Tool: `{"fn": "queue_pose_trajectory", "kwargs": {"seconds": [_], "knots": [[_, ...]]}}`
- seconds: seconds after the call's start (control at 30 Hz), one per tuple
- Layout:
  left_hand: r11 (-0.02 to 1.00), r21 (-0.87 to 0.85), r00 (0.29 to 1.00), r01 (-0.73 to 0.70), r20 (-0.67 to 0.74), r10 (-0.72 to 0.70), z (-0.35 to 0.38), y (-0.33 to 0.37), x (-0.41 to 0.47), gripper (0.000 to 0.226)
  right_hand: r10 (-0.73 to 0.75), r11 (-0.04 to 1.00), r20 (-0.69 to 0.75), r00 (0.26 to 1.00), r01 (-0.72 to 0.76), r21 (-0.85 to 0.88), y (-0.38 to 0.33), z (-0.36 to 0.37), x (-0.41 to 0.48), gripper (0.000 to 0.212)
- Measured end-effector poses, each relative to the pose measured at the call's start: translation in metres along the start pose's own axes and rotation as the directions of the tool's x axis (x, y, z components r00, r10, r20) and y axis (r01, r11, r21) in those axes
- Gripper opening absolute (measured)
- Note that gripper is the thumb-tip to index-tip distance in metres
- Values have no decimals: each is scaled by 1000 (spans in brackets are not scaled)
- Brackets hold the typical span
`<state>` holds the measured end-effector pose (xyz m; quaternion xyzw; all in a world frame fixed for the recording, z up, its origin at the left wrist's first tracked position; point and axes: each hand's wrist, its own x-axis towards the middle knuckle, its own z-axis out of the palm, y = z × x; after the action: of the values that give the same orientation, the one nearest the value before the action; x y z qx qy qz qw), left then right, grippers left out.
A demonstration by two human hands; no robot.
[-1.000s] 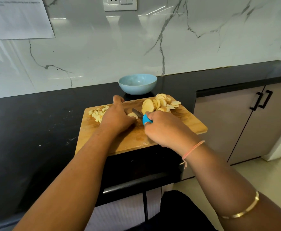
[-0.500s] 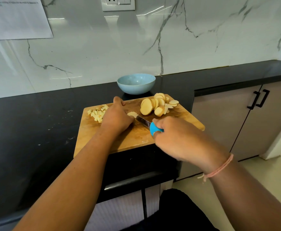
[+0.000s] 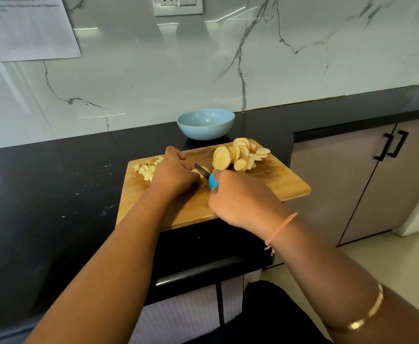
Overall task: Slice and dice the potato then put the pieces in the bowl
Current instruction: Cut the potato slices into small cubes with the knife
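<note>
Many round potato slices (image 3: 222, 157), wooden board (image 3: 278, 187)

Bright, even daylight — streaky glare on the marble wall (image 3: 228, 58), slight wide-angle edge bending.

This is a home kitchen. A polished black stone desk (image 3: 54, 194) runs along a glossy white marble-veined backsplash (image 3: 153, 70) fitted with a white socket-and-switch plate (image 3: 178, 5). Beige cabinet doors (image 3: 340, 182) with black bar handles (image 3: 399, 144) stand below it, over a pale tiled floor (image 3: 402, 256). A rectangular wooden chopping board (image 3: 278, 184) with cut potato rounds (image 3: 230, 155) and a pale blue round bowl (image 3: 206, 124) sit on the desk.
</note>
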<state>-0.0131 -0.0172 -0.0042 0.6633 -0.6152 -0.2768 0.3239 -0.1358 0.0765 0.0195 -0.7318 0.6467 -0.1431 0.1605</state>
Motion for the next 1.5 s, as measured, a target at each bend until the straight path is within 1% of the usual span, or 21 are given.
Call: {"fn": "queue_pose_trajectory", "kwargs": {"seconds": [0.13, 0.2, 0.27, 0.37, 0.47, 0.53, 0.63, 0.73, 0.93, 1.1, 1.2, 1.33, 1.43, 1.5], "knots": [[1000, -3, 1000, -12, -14, 12, 1, 0, 0, 41, -33, 999, -1, 999, 33, -37, 5, 4, -18, 55], [1000, 1, 1000, -20, -14, 20, 0, 0, 0, 42, -54, 997, -15, 998, 53, -62, 6, 4, -28, 57], [1000, 0, 1000, -23, -6, 23, -1, 0, 0, 42, -61, 996, -33, 998, 58, -71, 8, 2, -37, 54], [1000, -19, 1000, -8, 29, 8, -6, -2, 2, 43, -31, 999, -32, 999, 31, -23, 8, -10, -42, 46], [998, -54, 996, 34, 82, -29, -11, -3, 4, 43, -21, 999, -40, 999, 22, 28, 6, -18, -36, 45], [996, -72, 995, 47, 90, -40, -13, -2, 4, 43, -22, 998, -51, 998, 25, 55, 3, -19, -28, 44], [995, -84, 996, 53, 74, -47, -13, -2, 3, 40, -3, 997, -21, 1000, 5, 82, -3, -14, -11, 43], [996, -75, 998, 47, 49, -43, -11, -3, 2, 36, 1, 998, 25, 1000, -3, 68, -7, -6, -3, 44], [997, -74, 999, 34, 6, -34, -9, -3, 3, 36, -6, 1000, 32, 999, 6, 7, -4, -3, -15, 43], [999, -39, 1000, 14, -25, -15, -9, -3, 1, 39, -41, 999, 26, 999, 42, -29, -1, -2, -34, 48], [1000, -30, 999, -6, -38, 5, -9, -4, 1, 40, -38, 998, 11, 999, 39, -51, 2, -6, -42, 45], [999, -29, 998, -27, -50, 25, -10, -7, 3, 39, -23, 1000, 8, 1000, 23, 17, 8, -15, -42, 45], [999, -17, 997, -48, -60, 47, -11, -10, 6, 37, -6, 997, -65, 998, 11, 77, 14, -15, -38, 50], [998, -19, 997, -52, -59, 51, -12, -11, 7, 36, 2, 995, -90, 996, 7, 104, 17, -14, -35, 51]]}}
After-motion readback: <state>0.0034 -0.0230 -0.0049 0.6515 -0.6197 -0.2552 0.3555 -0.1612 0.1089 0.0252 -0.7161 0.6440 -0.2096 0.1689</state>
